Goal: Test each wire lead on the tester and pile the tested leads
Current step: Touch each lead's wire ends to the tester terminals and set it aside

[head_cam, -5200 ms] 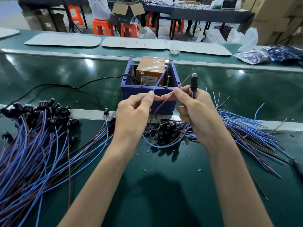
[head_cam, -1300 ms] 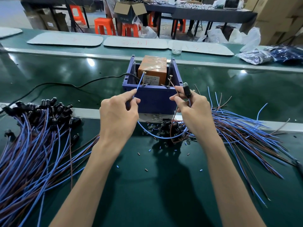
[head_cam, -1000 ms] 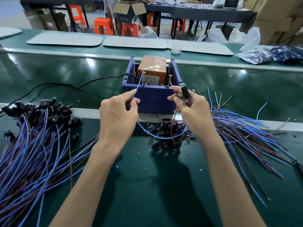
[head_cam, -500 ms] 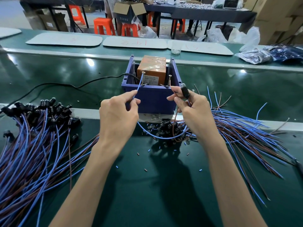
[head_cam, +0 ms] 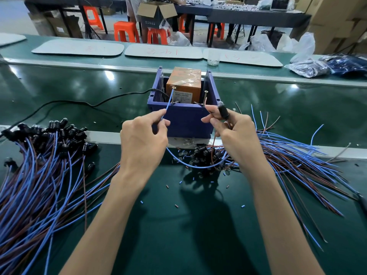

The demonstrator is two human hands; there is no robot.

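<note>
At a green workbench [head_cam: 178, 231] on a factory floor, a person tests one wire lead [head_cam: 196, 166] between two masses of the same blue-and-brown leads: a large pile [head_cam: 39, 175] fanned out to the left, its black holders bunched together, and a looser heap [head_cam: 297, 155] to the right. Between them stands the tester [head_cam: 183, 80], an orange unit in a blue bin [head_cam: 184, 122], with a black cable [head_cam: 79, 102] running in from the left.

Five seconds earlier both hands met in front of the bin, sorting out the lead's two ends. Now they have parted and each end is up at a contact, where it has sat almost unmoved for the past second. The test itself appears to be under way, and this lead should next go to a pile, probably the left one.

The left hand [head_cam: 143, 141], its back to the camera, pinches the blue wire [head_cam: 167, 106] between thumb and forefinger and lays its tip against the left screw [head_cam: 174, 94]. The right hand [head_cam: 236, 135] pinches the brown wire [head_cam: 213, 141] just below the right screw [head_cam: 205, 96] and also grips the lead's black lamp holder [head_cam: 222, 113] upright. Whether the bare end touches that screw, or the bulb glows, cannot be told.
</note>
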